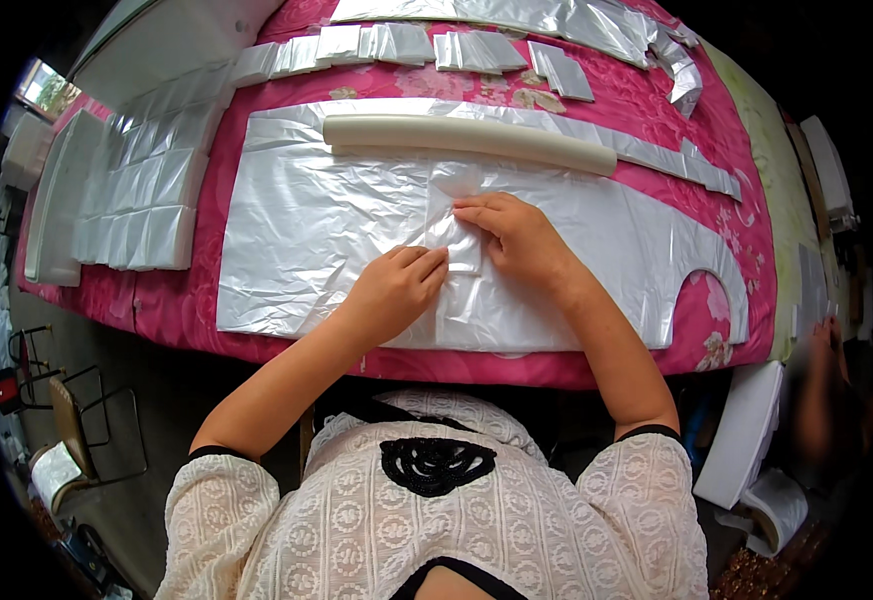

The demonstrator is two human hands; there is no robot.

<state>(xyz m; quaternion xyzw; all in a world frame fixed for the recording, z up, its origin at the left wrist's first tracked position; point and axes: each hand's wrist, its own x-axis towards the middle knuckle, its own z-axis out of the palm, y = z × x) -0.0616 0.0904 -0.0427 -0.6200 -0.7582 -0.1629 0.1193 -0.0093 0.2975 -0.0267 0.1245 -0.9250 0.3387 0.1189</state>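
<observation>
A large sheet of thin, shiny white plastic film (306,230) lies flat before me, with a curved cut-out near its right end. On its middle rests a small folded piece of plastic film (464,258). My left hand (391,292) is closed, its fingertips pinching the left edge of that piece. With thumb and fingers drawn together, my right hand (518,235) grips its upper right side. Just beyond both hands, a long cream-coloured tube (471,140) lies across the sheet.
Folded plastic packets (396,43) line the far side of the pink flowered cloth (646,110). Stacked packets (146,200) stand at left beside a white foam box (61,200). More film (556,15) lies at the back. A chair (76,430) stands lower left; a blurred person is at far right.
</observation>
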